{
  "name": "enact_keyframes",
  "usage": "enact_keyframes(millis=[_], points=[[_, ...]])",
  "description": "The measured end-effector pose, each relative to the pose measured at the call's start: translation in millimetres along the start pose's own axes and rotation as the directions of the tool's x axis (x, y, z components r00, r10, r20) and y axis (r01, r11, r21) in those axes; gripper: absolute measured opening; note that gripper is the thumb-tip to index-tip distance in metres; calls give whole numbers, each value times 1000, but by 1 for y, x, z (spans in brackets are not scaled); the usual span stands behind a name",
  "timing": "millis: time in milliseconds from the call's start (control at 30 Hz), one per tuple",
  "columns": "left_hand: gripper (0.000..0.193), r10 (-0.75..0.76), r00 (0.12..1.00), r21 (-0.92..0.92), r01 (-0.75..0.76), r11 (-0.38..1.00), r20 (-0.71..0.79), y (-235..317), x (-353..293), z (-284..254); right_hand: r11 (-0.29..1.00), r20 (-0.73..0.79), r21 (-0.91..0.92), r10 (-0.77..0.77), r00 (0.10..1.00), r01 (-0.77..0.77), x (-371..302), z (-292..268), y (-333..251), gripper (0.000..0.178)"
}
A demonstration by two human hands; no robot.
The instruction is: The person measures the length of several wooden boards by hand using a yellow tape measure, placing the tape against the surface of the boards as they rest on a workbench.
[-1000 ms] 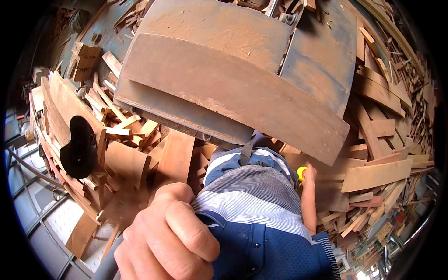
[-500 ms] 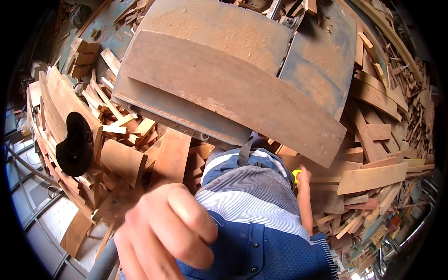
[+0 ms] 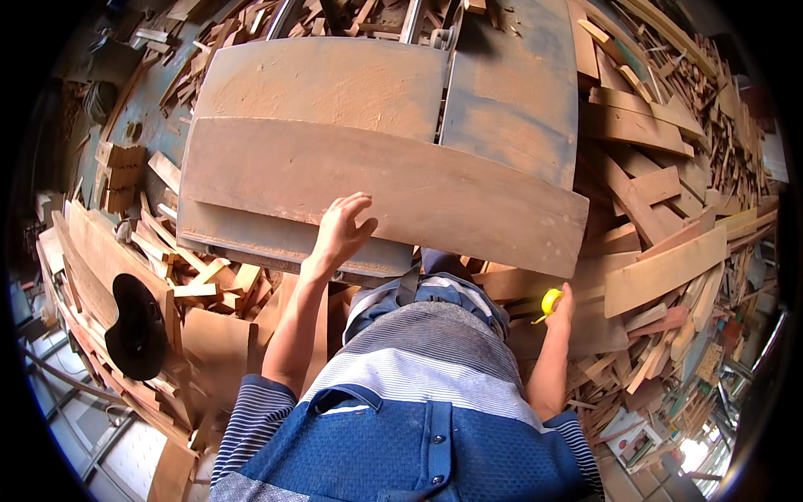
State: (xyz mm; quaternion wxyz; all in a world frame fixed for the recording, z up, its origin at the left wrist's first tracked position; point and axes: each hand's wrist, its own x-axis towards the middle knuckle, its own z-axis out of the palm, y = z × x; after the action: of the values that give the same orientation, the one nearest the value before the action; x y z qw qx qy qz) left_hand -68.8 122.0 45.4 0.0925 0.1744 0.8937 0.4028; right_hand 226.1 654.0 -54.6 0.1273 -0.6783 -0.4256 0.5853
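Note:
A wide brown board (image 3: 276,164) lies across the flat metal machine table (image 3: 326,79), its right end reaching past the table's edge. My left hand (image 3: 343,230) hovers over or just touches the board's near edge; its fingers are apart and hold nothing. Down at my right side, my right hand (image 3: 562,306) is closed round a small yellow tape measure (image 3: 549,302). A short yellow strip hangs from it. Part of that grip is hidden by the hand itself.
A slot with metal parts (image 3: 442,38) splits the sawdust-covered table. Stacked planks (image 3: 669,272) and offcuts crowd the right. More boards lean at the left, with a dark hat (image 3: 136,326) on them. A block stack (image 3: 120,176) stands at the back left.
My left hand has moved from close in front of my chest out to the board and opened. The view has shifted, so the table sits further left. The tape measure stays in my right hand.

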Motion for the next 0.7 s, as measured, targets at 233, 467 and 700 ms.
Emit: enact_keyframes(millis=[233,467,700], points=[[29,10,996,58,-15,998,93,1,-36,28,999,246,-35,30,969,-22,-32,12,-15,41],[33,1,993,-51,4,999,114,25,-52,52,990,421,-94,135,897,-105,-101,68,2,32],[35,15,989,-117,2,993,144,41,-32,46,973,644,-230,151,750,2,-163,111,-6,22]])
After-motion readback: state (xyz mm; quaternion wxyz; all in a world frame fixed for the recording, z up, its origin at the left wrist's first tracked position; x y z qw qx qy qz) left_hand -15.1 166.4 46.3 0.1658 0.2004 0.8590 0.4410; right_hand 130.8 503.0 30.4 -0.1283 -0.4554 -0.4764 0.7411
